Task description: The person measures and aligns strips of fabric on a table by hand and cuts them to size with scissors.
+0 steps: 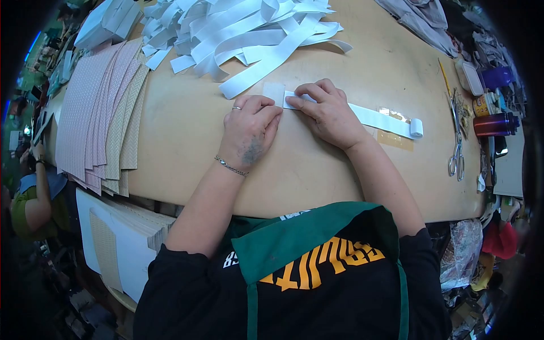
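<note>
A white elastic-like strip lies across the tabletop, its right end wound into a small roll. My right hand rests on the strip's left part, with thumb and fingers bent close together over it. Beside the strip's left end is my left hand, its fingers curled together; whether they pinch anything is hidden. Just above the left fingertips, a pale, see-through patch sits on the table. Brown tape shows under and around the strip near the roll.
Loose white strips are heaped at the top. Patterned sheets stack at the left. Scissors, a yellow pencil and a dark tumbler lie along the right edge. Another person's arm shows at far left.
</note>
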`<state>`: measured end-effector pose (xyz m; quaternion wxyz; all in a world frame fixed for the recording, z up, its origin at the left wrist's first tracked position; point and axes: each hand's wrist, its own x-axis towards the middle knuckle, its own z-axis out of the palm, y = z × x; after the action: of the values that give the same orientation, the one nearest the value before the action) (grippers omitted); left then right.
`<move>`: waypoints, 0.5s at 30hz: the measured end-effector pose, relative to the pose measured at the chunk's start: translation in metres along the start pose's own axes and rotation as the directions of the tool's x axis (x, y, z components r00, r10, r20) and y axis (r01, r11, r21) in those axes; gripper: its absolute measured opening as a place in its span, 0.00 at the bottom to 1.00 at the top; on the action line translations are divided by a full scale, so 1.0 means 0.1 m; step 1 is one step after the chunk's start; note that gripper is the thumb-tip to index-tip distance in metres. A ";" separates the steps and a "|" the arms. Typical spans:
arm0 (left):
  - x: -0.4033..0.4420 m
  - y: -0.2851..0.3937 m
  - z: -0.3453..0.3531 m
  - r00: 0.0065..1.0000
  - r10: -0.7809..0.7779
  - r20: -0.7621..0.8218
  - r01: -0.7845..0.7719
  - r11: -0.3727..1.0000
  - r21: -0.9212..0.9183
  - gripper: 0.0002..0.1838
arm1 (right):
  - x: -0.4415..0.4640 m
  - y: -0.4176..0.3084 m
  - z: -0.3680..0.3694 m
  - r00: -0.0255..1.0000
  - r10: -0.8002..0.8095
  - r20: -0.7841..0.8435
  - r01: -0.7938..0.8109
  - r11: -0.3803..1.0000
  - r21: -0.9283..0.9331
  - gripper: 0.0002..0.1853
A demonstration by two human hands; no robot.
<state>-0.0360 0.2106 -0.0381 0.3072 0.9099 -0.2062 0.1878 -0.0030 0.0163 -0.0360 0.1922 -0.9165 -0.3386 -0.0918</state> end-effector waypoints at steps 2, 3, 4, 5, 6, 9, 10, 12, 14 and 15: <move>0.00 0.00 0.00 1.000 -0.003 -0.001 0.003 1.000 -0.001 0.05 | 0.00 0.01 0.01 1.000 -0.002 0.004 0.002 1.000 -0.010 0.16; 0.00 0.00 0.00 1.000 -0.002 0.001 0.002 1.000 -0.003 0.05 | 0.00 0.00 0.01 1.000 -0.002 0.002 0.002 1.000 -0.010 0.16; 0.00 0.00 0.00 1.000 -0.001 0.001 0.001 1.000 -0.005 0.06 | 0.01 0.00 0.01 1.000 -0.002 0.001 0.002 1.000 -0.012 0.16; 0.00 0.00 0.00 1.000 0.000 0.001 0.000 1.000 -0.005 0.06 | 0.01 0.00 0.01 1.000 -0.002 0.000 0.002 1.000 -0.013 0.17; 0.00 0.00 -0.01 1.000 0.001 0.002 -0.001 1.000 -0.005 0.06 | 0.01 0.00 0.01 1.000 -0.009 -0.008 0.009 1.000 -0.013 0.17; 0.00 0.00 0.00 1.000 0.011 -0.008 -0.011 1.000 -0.019 0.06 | 0.01 0.01 0.02 0.999 -0.022 -0.023 0.021 1.000 -0.017 0.17; 0.01 0.01 0.01 1.000 0.014 -0.013 -0.015 1.000 -0.026 0.06 | 0.01 0.01 0.02 1.000 -0.023 -0.022 0.022 1.000 -0.019 0.17; 0.05 -0.04 0.07 0.974 0.216 -0.074 -0.221 0.973 -0.070 0.08 | 0.01 0.01 0.02 0.999 -0.021 -0.029 0.020 1.000 -0.011 0.15; 0.07 -0.04 0.10 0.940 0.326 -0.099 -0.335 0.937 -0.095 0.09 | 0.01 0.01 0.03 0.999 -0.014 -0.047 0.014 1.000 0.011 0.14; 0.10 0.00 0.11 0.935 0.343 -0.090 -0.352 0.930 -0.107 0.09 | 0.02 0.01 0.04 0.998 -0.011 -0.056 0.013 0.999 0.033 0.13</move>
<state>-0.0255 0.2011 -0.0415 0.3311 0.8314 -0.3642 0.2580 -0.0006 0.0181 -0.0394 0.2162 -0.9082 -0.3400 -0.1129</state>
